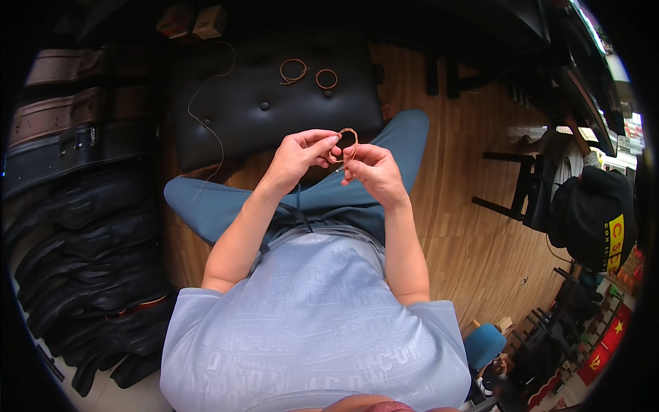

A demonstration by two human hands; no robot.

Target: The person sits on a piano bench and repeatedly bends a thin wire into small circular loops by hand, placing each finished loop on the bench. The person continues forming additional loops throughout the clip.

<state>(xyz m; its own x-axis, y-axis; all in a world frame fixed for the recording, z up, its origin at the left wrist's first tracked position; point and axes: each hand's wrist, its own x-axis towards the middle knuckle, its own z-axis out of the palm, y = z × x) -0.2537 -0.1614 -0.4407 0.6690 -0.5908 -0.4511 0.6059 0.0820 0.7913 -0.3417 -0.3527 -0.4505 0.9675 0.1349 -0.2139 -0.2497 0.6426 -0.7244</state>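
Note:
Above my lap, both hands have hold of a small loop of bronze-coloured wire (356, 136), coiled like an instrument string. My left hand (299, 158) pinches its left side between thumb and fingers. My right hand (377, 174) grips the lower right side, where a short end sticks out below the fingers. Just beyond my hands stands a black tufted bench (240, 130). Two more coils lie on it: a larger coil (294, 60) with a loose end, and a smaller round coil (327, 69) to its right.
A long thin wire (190, 103) trails over the bench's left part toward my left knee. Small boxes (209, 23) sit at the far left. Brown and black cases (58, 117) and black soft bags (75, 237) line the left. Rightward are a black-legged chair (516, 199) and a black jacket (592, 213).

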